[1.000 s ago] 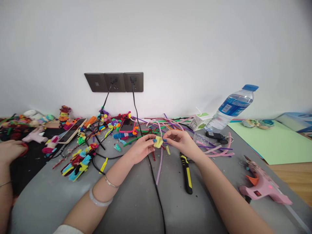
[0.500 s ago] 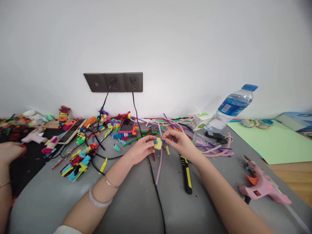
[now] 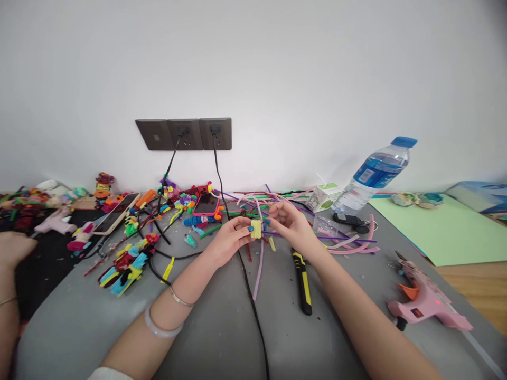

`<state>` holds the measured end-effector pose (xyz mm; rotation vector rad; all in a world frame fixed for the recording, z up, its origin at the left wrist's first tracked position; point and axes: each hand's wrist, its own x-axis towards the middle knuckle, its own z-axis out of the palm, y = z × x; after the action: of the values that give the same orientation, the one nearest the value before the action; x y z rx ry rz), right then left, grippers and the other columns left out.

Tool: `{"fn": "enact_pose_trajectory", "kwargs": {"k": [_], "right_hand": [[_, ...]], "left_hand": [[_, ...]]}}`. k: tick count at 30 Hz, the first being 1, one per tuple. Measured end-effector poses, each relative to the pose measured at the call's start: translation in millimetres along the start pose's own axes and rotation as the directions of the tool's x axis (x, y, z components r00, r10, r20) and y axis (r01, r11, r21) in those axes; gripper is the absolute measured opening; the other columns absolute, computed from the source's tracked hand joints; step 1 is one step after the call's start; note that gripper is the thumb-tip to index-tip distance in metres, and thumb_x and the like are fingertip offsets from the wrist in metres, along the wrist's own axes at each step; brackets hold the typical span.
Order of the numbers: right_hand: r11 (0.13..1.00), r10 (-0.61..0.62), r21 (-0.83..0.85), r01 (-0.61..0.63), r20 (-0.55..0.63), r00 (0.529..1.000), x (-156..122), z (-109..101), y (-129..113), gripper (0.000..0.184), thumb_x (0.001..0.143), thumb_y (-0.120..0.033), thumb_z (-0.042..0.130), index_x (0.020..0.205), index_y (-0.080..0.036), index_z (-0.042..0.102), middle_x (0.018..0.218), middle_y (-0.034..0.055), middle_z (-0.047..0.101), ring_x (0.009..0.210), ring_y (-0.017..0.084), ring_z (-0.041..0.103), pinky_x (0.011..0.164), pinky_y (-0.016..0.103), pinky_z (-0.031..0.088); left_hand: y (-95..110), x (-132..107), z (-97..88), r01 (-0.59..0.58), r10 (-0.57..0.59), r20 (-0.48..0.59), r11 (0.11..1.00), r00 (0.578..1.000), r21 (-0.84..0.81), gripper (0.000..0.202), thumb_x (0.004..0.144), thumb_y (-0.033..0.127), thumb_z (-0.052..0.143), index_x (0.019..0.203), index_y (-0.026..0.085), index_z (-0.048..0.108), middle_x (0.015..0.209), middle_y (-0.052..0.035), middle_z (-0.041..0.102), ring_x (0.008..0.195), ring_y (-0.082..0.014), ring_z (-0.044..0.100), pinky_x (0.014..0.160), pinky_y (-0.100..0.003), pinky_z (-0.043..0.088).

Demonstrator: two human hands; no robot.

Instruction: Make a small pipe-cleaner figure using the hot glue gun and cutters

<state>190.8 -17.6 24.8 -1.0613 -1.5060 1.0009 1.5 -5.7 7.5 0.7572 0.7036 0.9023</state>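
Note:
Pinched in the fingertips of my left hand (image 3: 227, 240) is a small pale-yellow fuzzy piece (image 3: 256, 229), which looks like folded pipe cleaner. My right hand (image 3: 292, 226) is just right of it, thumb and finger tips close together; whether something thin is between them I cannot make out. Beneath the hands, a lilac pipe cleaner (image 3: 259, 272) lies on the grey table (image 3: 222, 327). A short yellow scrap (image 3: 272, 243) rests close by. The black-and-yellow handle of a tool (image 3: 303, 285) lies below my right wrist, its upper end partly hidden.
A pink glue gun (image 3: 430, 306) is at the right. Behind stand a tilted water bottle (image 3: 372, 177) and a drink carton (image 3: 325, 198). A black cable (image 3: 253, 301) crosses the table. Pipe-cleaner figures (image 3: 127, 266) and a phone (image 3: 116, 214) lie left, near another person's hand (image 3: 16, 250).
My right fingertips have moved slightly right, off the yellow piece, which now shows more fully in my left hand. At the far left, the other person's hand has shifted a little.

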Motion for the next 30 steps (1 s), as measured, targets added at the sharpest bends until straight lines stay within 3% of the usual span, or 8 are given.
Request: {"fn": "enact_pose_trajectory", "kwargs": {"k": [7, 16, 24, 30], "right_hand": [[0.982, 0.142, 0.105, -0.155, 0.125, 0.982, 1.4, 8.5, 0.1, 0.040, 0.068, -0.051, 0.079, 0.075, -0.021, 0.055, 0.071, -0.0010, 0.058, 0.064, 0.013, 0.054, 0.060, 0.027, 0.045], [0.968, 0.162, 0.159, -0.192, 0.183, 0.970, -1.8, 12.0, -1.8, 0.043, 0.062, -0.048, 0.085, 0.074, -0.020, 0.055, 0.073, -0.0008, 0.060, 0.066, 0.014, 0.057, 0.060, 0.027, 0.046], [0.966, 0.163, 0.162, -0.203, 0.230, 0.959, -2.0, 12.1, -8.4, 0.042, 0.067, -0.053, 0.081, 0.074, -0.020, 0.056, 0.072, 0.0005, 0.062, 0.064, 0.014, 0.056, 0.060, 0.027, 0.044], [0.961, 0.167, 0.185, -0.204, 0.197, 0.966, -2.6, 10.7, -4.8, 0.036, 0.072, -0.049, 0.078, 0.077, -0.020, 0.058, 0.072, -0.0009, 0.060, 0.061, 0.012, 0.053, 0.056, 0.025, 0.041]], "left_hand": [[1.5, -0.6, 0.0, -0.088, 0.088, -0.014, 0.996, 0.996, -0.005, 0.027, 0.064, 0.019, 0.085, 0.086, 0.015, 0.069, 0.083, -0.0030, 0.070, 0.078, -0.0131, 0.066, 0.079, -0.027, 0.052], [4.1, -3.3, 0.8, -0.150, 0.148, 0.045, 0.987, 0.988, 0.057, 0.028, 0.061, 0.025, 0.088, 0.084, 0.014, 0.075, 0.080, -0.0052, 0.072, 0.075, -0.0142, 0.065, 0.075, -0.027, 0.050], [4.6, -4.7, 0.4, -0.175, 0.171, 0.046, 0.977, 0.984, 0.118, 0.026, 0.061, 0.028, 0.088, 0.080, 0.015, 0.075, 0.077, -0.0043, 0.071, 0.073, -0.0140, 0.063, 0.074, -0.027, 0.049], [1.1, -3.1, 1.2, -0.149, 0.149, 0.024, 0.989, 0.989, 0.015, 0.025, 0.066, 0.024, 0.085, 0.085, 0.015, 0.072, 0.084, -0.0038, 0.071, 0.078, -0.0137, 0.066, 0.078, -0.028, 0.051]]}}
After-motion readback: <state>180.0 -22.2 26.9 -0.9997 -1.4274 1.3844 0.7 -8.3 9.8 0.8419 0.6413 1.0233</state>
